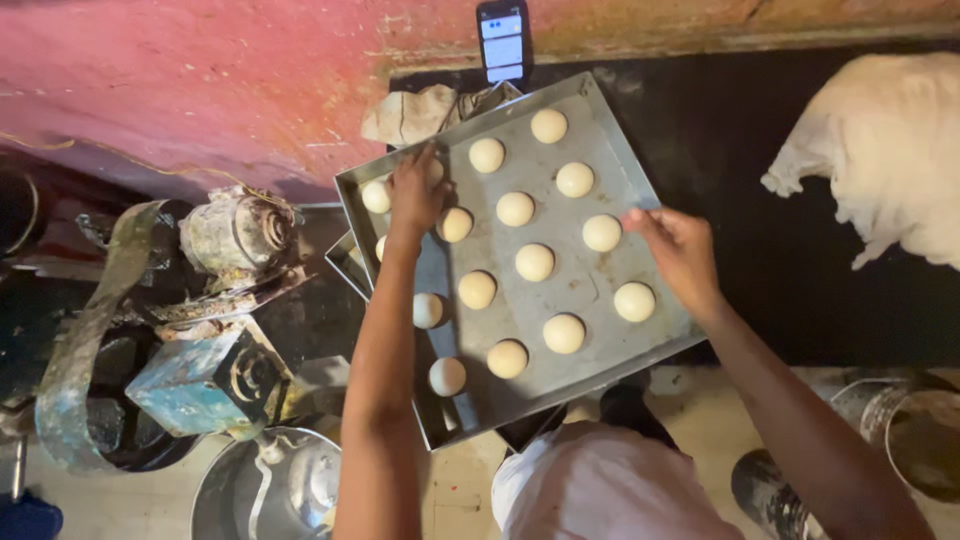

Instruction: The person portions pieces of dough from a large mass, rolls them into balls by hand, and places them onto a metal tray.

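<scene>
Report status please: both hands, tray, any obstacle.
Left hand on dough balls at tray's far-left corner. Right hand open above metal tray. Phone and cloth just beyond tray.

Dark black worktop (760, 200) here, with a metal baking tray (590, 290) full of dough balls sitting on it, a big dough lump (890, 150) off to the side, and a crumpled cloth (420, 112) plus phone (503, 42) at the back.

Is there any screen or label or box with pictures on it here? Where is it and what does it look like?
Phone: stands upright against the red wall, behind the metal tray of dough balls; dark frame, lit white and blue screen.
Blue box: left of the tray, by the left hand's arm; worn, with a pale curly emblem.
</scene>
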